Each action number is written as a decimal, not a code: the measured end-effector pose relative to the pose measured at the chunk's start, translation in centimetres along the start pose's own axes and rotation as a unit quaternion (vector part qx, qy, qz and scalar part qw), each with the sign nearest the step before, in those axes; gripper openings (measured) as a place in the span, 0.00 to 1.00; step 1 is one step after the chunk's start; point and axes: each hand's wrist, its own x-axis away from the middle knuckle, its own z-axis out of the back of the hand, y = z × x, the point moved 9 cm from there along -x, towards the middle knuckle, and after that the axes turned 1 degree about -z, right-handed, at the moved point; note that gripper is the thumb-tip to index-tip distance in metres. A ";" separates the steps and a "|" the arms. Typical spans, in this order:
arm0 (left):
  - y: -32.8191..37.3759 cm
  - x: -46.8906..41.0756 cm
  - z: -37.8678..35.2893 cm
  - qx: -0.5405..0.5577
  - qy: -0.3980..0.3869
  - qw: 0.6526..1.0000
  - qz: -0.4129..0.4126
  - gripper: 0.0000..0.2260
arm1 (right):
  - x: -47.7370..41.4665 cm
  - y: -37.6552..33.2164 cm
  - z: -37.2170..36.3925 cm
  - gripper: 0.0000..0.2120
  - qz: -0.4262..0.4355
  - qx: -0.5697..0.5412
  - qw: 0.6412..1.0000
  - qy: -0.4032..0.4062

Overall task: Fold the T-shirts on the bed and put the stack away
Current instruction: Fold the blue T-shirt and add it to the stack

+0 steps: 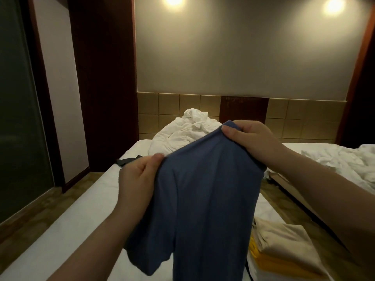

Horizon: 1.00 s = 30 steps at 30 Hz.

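your left hand [140, 175] and right hand [249, 138] each pinch the blue t-shirt [205, 199] above the bed [67, 230], folded stack [284, 246] beside it.

Matt blue cloth T-shirt [207, 189], smooth white cotton-like bed sheet [67, 230], glossy tiled headboard wall [168, 110]

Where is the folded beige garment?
Head view, lower right: the folded beige garment lies atop a folded yellow garment on the white bed, beside the blue T-shirt.

Blue T-shirt [203, 189] (plain); beige, yellow stack [284, 246]
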 end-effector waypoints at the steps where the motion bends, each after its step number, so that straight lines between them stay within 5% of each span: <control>1: 0.5 -0.7 0.0 -0.016 -0.018 1.000 -0.020 0.16 | -0.1 -0.2 0.4 0.14 0.011 0.012 1.000 0.015; 4: 1.5 -2.0 -0.7 -0.072 -0.105 0.991 -0.045 0.13 | -0.2 -1.0 1.4 0.16 0.046 0.036 0.997 0.054; 10: -0.9 -2.5 -0.8 0.011 -0.267 0.958 0.104 0.10 | -0.4 -1.5 1.1 0.15 0.023 0.071 0.997 -0.010; 14: 0.6 -4.9 0.7 -0.035 -0.255 0.963 0.079 0.07 | -0.9 -2.6 1.6 0.12 0.020 0.111 0.993 -0.028; 17: 2.7 -6.6 1.5 -0.022 -0.196 0.980 0.038 0.06 | -1.5 -4.2 3.9 0.12 0.037 0.084 0.995 0.047; 21: -0.8 -3.5 -2.8 -0.203 -0.321 0.922 0.066 0.08 | -1.6 -3.4 1.7 0.13 0.022 0.179 0.983 0.024; 23: -0.8 -3.6 -2.4 -0.154 -0.273 0.947 0.076 0.08 | -1.3 -2.4 1.6 0.13 0.009 0.229 0.971 0.067; 26: 2.4 -6.0 -0.4 0.005 -0.161 0.986 0.039 0.08 | -0.3 -2.9 4.1 0.12 -0.007 0.143 0.970 0.195; 30: 6.1 -6.4 -0.2 -0.173 -0.095 0.972 -0.127 0.07 | -0.6 -4.2 4.6 0.12 -0.005 0.166 0.964 0.206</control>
